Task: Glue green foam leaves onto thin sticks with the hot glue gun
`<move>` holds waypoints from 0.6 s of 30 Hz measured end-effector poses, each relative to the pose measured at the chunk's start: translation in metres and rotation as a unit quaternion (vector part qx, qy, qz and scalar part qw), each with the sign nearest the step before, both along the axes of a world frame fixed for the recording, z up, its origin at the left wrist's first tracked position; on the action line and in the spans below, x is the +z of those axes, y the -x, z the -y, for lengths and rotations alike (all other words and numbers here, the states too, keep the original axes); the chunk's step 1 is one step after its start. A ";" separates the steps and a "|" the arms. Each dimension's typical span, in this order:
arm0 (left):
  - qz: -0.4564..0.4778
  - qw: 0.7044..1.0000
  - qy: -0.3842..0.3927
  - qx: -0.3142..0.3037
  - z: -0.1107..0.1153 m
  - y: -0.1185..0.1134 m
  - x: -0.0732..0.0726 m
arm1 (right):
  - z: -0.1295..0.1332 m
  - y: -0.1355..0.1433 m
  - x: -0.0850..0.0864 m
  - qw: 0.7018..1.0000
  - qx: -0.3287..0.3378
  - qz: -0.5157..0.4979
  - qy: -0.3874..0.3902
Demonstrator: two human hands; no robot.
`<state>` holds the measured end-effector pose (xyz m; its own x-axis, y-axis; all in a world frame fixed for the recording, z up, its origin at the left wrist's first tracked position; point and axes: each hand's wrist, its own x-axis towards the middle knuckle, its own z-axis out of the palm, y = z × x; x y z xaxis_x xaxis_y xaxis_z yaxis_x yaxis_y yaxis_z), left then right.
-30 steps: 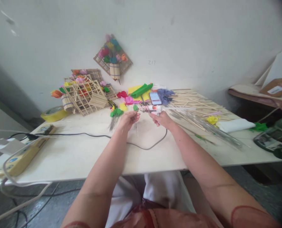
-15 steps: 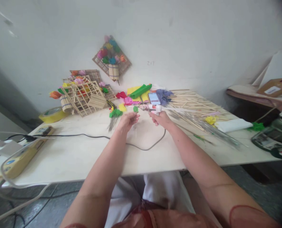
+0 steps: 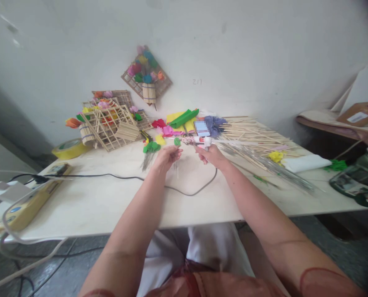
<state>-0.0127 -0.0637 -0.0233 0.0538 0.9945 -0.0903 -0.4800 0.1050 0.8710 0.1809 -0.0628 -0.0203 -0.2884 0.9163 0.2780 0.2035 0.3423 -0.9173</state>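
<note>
My right hand (image 3: pixel 210 155) is wrapped round the handle of a white hot glue gun (image 3: pixel 204 141), whose nozzle points left. A clear glue stick (image 3: pixel 233 142) seems to stick out of its back end. Pinched in my left hand (image 3: pixel 169 157) is a green paper flower (image 3: pixel 177 142) on a thin wire stem, which shows below the fingers. The nozzle is close beside the green flower; I cannot tell whether they touch. Left of this hand, several green paper pieces on wires (image 3: pixel 152 147) lie on the table, near a yellow paper piece (image 3: pixel 160 140).
Stick lattices with paper flowers (image 3: pixel 109 123) are stacked at the back left, beside yellow tape (image 3: pixel 70 149). A power strip (image 3: pixel 32 202) lies at the left; a black cord (image 3: pixel 109 176) crosses the table. Thin wooden sticks (image 3: pixel 245 134) and wires (image 3: pixel 283 177) spread at the right, near a jar (image 3: pixel 357 177).
Almost nothing differs. Both hands keep their places and grips, and the glue gun's nozzle stays by the green flower. The whole view has shifted very slightly.
</note>
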 end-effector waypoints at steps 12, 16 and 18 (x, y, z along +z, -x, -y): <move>0.005 1.000 -0.014 -0.004 -0.004 0.003 -0.004 | 0.002 0.000 0.002 1.000 -0.008 0.027 0.000; 0.009 1.000 -0.016 -0.002 -0.005 0.003 -0.005 | 0.004 0.001 0.004 0.999 -0.009 0.036 0.001; 0.011 1.000 -0.018 -0.004 -0.005 0.003 -0.005 | 0.004 0.001 0.004 0.999 -0.011 0.039 0.001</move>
